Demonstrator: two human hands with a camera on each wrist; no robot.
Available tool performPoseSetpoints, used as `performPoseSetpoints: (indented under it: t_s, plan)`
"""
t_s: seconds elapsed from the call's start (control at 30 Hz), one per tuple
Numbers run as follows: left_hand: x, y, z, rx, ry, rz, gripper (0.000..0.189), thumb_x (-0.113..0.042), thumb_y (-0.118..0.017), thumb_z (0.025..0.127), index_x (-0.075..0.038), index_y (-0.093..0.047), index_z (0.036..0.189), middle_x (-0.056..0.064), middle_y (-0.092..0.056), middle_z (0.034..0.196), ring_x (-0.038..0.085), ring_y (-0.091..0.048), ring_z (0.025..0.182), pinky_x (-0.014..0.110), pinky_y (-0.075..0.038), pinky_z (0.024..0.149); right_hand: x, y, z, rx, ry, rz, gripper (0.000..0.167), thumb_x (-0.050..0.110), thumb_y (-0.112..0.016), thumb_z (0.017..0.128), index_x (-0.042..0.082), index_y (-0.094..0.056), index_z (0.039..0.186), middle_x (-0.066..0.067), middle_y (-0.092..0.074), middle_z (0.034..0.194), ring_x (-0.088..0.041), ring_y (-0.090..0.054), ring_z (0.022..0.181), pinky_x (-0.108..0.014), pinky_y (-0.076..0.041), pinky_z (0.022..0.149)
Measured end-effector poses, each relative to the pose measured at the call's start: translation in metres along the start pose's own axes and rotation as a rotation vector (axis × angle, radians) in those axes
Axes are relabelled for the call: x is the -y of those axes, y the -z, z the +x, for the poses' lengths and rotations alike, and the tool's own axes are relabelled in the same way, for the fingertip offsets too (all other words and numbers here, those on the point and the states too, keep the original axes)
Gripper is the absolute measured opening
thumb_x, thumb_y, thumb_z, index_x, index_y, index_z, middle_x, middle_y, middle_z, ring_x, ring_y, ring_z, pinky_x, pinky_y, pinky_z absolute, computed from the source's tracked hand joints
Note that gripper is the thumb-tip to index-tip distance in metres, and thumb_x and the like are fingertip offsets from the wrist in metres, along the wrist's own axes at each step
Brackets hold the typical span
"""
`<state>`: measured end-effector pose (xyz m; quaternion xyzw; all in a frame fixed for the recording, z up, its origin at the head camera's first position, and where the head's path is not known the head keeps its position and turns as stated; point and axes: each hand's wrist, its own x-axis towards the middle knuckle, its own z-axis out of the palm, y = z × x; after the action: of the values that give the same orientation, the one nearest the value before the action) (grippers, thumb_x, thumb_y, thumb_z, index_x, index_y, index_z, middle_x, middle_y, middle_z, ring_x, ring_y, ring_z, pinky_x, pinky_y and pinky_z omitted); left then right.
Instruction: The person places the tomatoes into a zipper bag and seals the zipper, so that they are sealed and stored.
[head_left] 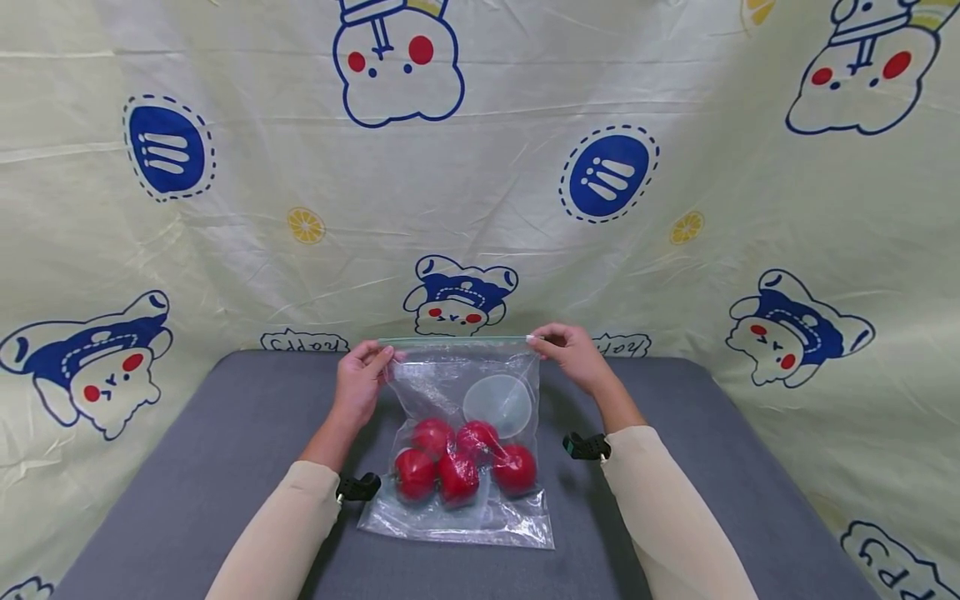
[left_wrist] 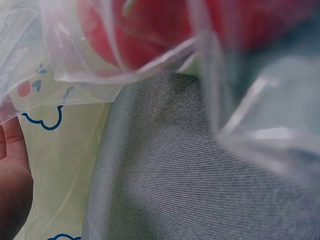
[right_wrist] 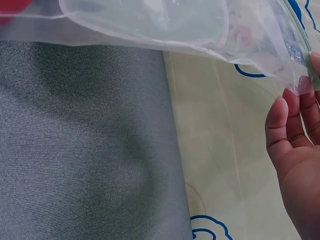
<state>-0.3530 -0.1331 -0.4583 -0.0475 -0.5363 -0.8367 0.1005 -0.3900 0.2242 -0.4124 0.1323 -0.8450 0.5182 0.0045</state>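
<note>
A clear zip bag (head_left: 442, 375) with a greenish strip along its top edge hangs between my two hands over the grey table. Several red apples (head_left: 415, 475) fill its lower half, and a round pale patch (head_left: 497, 406) shows on its upper right. My left hand (head_left: 358, 383) pinches the top left corner between thumb and fingers. At the opposite top corner, my right hand (head_left: 573, 354) pinches the edge. In the right wrist view, the right fingers (right_wrist: 295, 115) hold the corner beside the strip. The left wrist view shows the apples close up through the wrinkled plastic.
The grey tabletop (head_left: 225, 467) spreads around the bag on both sides. Behind it rises a pale cloth backdrop (head_left: 480, 175) printed with cartoon figures and orange slices. Dark wrist-worn cameras (head_left: 360, 487) sit at both cuffs of the light sleeves.
</note>
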Motion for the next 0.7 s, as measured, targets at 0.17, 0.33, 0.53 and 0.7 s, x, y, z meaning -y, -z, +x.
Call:
performPoseSetpoints:
  t_s: [0.17,0.33,0.53,0.7]
  plan:
    - [0.0002,-0.0008,0.0005,-0.004,0.0,0.019,0.024,0.002,-0.059,0.101,-0.014,-0.062,0.084,-0.005,-0.078,0.075,0.006,-0.064,0.061,0.018,-0.049,0.057,-0.0023,0.0018,-0.0016,-0.003,-0.006,0.029,0.031,0.03,-0.069,0.1,0.003,-0.07,0.115,-0.011,-0.066,0.112,-0.024,-0.064,0.095,-0.025,-0.057,0.082]
    - [-0.0008,0.0004,0.0007,0.003,0.0,0.038,0.021,0.0,-0.059,0.102,-0.013,-0.062,0.086,-0.006,-0.078,0.076,0.006,-0.065,0.062,0.018,-0.049,0.057,-0.005,0.0024,-0.002,0.006,0.003,0.045,0.033,0.03,-0.066,0.101,0.001,-0.068,0.118,-0.011,-0.067,0.114,-0.024,-0.065,0.095,-0.025,-0.058,0.082]
    - [-0.001,0.0026,0.0016,0.013,0.001,0.063,0.018,-0.002,-0.061,0.101,-0.012,-0.062,0.086,-0.005,-0.078,0.077,0.007,-0.061,0.059,0.019,-0.049,0.057,-0.0086,0.0029,-0.0009,0.012,0.008,0.041,0.034,0.031,-0.065,0.102,0.001,-0.068,0.118,-0.012,-0.066,0.114,-0.021,-0.065,0.095,-0.025,-0.058,0.082]
    - [-0.0003,0.0035,0.0033,0.015,0.0,0.09,0.016,-0.002,-0.062,0.101,-0.01,-0.06,0.088,-0.006,-0.078,0.077,0.007,-0.062,0.06,0.02,-0.051,0.058,-0.0061,0.0048,-0.0028,0.019,-0.021,0.041,0.036,0.032,-0.064,0.103,0.0,-0.067,0.119,-0.015,-0.065,0.118,-0.028,-0.066,0.103,-0.026,-0.057,0.085]
